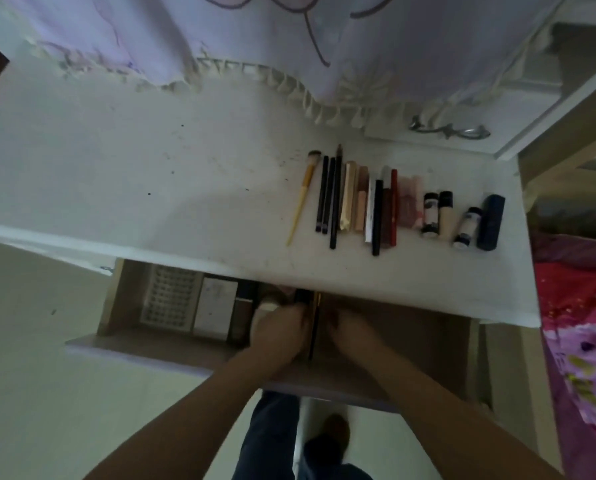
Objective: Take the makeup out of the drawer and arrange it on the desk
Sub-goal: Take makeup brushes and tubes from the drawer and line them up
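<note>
Reaching into the open drawer [116, 299], left hand [279, 332] and right hand [350, 332] flanking a dark pencil [313, 327], grips unclear

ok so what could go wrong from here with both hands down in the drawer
1. Both the left hand and right hand crowd one slim dark gold-trimmed stick in the open wooden drawer; it could slip or get fumbled.
2. The row of makeup on the white desk is packed tight; adding another piece may nudge the upright small white black-capped bottle over.
3. The long cream-handled brush lies near the desk's front edge and might roll off.
</note>
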`<control>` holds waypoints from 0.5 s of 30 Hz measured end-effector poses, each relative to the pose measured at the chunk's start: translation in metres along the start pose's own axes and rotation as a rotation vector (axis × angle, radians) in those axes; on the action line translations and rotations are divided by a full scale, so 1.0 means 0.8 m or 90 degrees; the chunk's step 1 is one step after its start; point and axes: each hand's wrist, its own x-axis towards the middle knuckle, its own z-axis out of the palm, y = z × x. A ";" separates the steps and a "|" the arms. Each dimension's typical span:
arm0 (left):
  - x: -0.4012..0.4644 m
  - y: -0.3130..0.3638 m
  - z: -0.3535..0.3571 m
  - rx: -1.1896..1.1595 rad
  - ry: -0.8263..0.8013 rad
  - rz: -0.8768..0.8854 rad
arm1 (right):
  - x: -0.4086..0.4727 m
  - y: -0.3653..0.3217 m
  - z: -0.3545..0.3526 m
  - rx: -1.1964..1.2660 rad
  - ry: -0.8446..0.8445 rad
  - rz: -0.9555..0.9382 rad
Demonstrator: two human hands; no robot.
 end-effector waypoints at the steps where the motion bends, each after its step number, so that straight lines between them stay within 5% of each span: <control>1: 0.016 0.004 0.007 0.037 0.025 -0.011 | 0.016 -0.002 0.008 0.037 0.032 -0.001; 15: 0.060 0.044 0.041 -0.026 0.046 -0.086 | 0.029 0.041 0.005 0.033 0.193 0.074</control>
